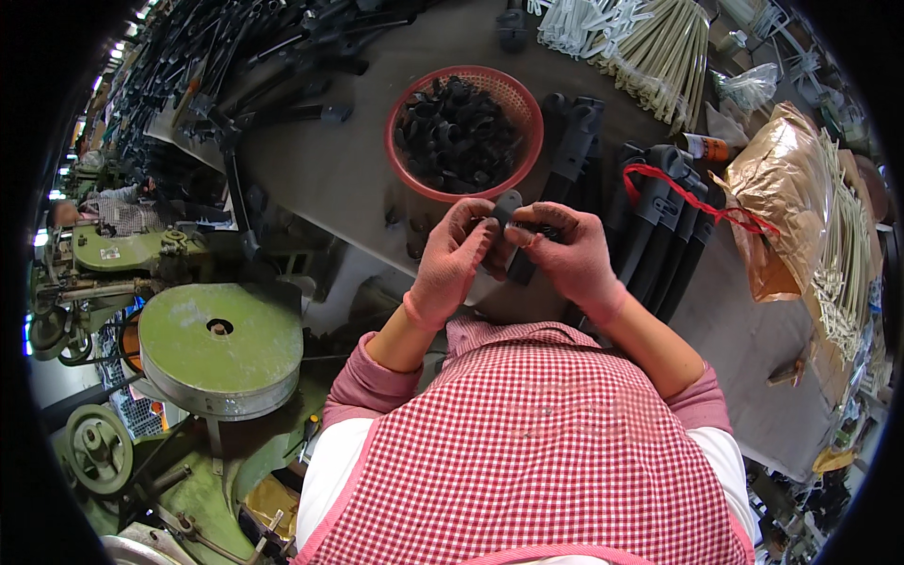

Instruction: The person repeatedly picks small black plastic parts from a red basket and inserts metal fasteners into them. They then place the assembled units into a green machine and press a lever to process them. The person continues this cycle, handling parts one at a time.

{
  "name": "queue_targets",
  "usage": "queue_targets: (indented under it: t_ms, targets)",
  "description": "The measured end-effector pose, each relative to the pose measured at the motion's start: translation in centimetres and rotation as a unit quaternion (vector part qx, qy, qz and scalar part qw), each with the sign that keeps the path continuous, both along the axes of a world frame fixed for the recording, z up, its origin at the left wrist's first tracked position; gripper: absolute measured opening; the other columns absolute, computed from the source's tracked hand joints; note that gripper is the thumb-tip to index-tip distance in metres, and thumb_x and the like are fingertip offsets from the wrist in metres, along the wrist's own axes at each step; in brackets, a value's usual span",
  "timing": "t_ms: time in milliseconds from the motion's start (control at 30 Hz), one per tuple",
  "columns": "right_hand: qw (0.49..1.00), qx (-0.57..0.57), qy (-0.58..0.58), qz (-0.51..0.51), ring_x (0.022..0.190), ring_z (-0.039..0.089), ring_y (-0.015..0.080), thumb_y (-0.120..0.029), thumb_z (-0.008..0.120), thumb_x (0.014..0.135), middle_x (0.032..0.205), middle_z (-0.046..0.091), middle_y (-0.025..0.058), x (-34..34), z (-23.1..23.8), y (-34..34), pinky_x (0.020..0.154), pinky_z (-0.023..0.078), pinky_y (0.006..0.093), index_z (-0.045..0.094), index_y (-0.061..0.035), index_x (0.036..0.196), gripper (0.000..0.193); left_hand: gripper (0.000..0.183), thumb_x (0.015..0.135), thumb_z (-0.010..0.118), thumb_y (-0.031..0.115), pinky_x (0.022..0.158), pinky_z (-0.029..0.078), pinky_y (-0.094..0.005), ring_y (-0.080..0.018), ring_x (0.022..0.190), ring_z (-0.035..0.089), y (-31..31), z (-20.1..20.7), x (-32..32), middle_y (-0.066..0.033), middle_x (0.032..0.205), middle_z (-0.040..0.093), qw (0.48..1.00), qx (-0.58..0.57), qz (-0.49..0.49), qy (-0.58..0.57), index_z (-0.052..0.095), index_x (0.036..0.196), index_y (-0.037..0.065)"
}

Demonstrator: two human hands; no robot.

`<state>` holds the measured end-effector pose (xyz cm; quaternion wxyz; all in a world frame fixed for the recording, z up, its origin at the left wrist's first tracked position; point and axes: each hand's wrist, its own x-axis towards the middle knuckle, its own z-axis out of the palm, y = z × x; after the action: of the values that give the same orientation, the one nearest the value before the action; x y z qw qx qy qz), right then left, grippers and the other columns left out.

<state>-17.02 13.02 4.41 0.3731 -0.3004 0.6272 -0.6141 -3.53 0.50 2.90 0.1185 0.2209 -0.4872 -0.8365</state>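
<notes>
Both my hands wear pink gloves and meet in front of my chest, just below the red plastic basket (400, 168). A dark grey piece with a rounded, flattened end (508, 201) stands up between them. My left hand (446, 264) pinches this piece from its left side, thumb and fingers closed. Close against its right side, my right hand (576, 262) has its fingers curled around a small black part (540, 229), mostly hidden by the glove. Small curved black plastic parts (459, 137) fill the basket. A dark tube (523, 267) shows below my fingers.
Dark tubes (650, 235) with a red strap (678, 196) lie to the right. Beyond are brown wrapping paper (777, 202) and bundled pale rods (669, 66). Black frames (235, 56) pile up at far left. A green machine (221, 330) stands at left, beside the table edge.
</notes>
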Motion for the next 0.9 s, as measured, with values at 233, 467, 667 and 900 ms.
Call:
queue_targets:
  t_ms: [233, 467, 667, 900]
  targets:
    - [0.989, 0.108, -0.083, 0.065, 0.074, 0.053, 0.0043, -0.009, 0.066, 0.091, 0.084, 0.065, -0.0010, 1.4, -2.2, 1.3, 0.064, 0.044, 0.0204, 0.070, 0.0022, 0.105, 0.019, 0.020, 0.102, 0.050, 0.009, 0.070, 0.053, -0.0239, -0.0093, 0.081, 0.063, 1.7, -3.1, 3.0, -0.0053, 0.098, 0.063, 0.999, 0.044, -0.018, -0.014, 0.050, 0.121, 0.005]
    - [0.942, 0.120, -0.290, 0.117, 0.072, 0.058, 0.0082, -0.017, 0.062, 0.095, 0.086, 0.066, 0.0024, 1.0, -4.3, 1.3, 0.063, 0.047, 0.0195, 0.064, 0.0013, 0.116, 0.028, 0.028, 0.101, 0.047, 0.003, 0.074, 0.055, -0.0284, -0.0159, 0.082, 0.067, -0.2, -10.5, 8.1, -0.0093, 0.099, 0.067, 0.989, -0.061, 0.076, -0.107, 0.056, 0.128, 0.002]
    - [0.848, 0.163, -0.504, -0.011, 0.063, 0.056, 0.0085, -0.014, 0.055, 0.097, 0.081, 0.062, 0.0038, -1.4, -4.7, 2.1, 0.047, 0.041, 0.0181, 0.059, -0.0048, 0.102, 0.011, 0.033, 0.091, 0.065, 0.033, 0.082, 0.052, -0.0429, -0.0365, 0.096, 0.067, -12.5, -21.2, 12.6, -0.0153, 0.102, 0.071, 0.718, -0.542, 0.116, -0.421, 0.063, 0.113, 0.007]
    - [0.884, 0.079, -0.460, 0.011, 0.047, 0.042, 0.0081, -0.024, 0.050, 0.094, 0.068, 0.055, 0.0034, -2.8, -5.9, 4.2, 0.041, 0.032, 0.0204, 0.058, -0.0052, 0.094, 0.020, 0.028, 0.088, 0.066, 0.024, 0.077, 0.054, -0.0410, -0.0326, 0.094, 0.067, -14.1, -17.5, 8.9, -0.0106, 0.103, 0.070, 0.646, -0.682, 0.130, -0.316, 0.064, 0.114, 0.013]
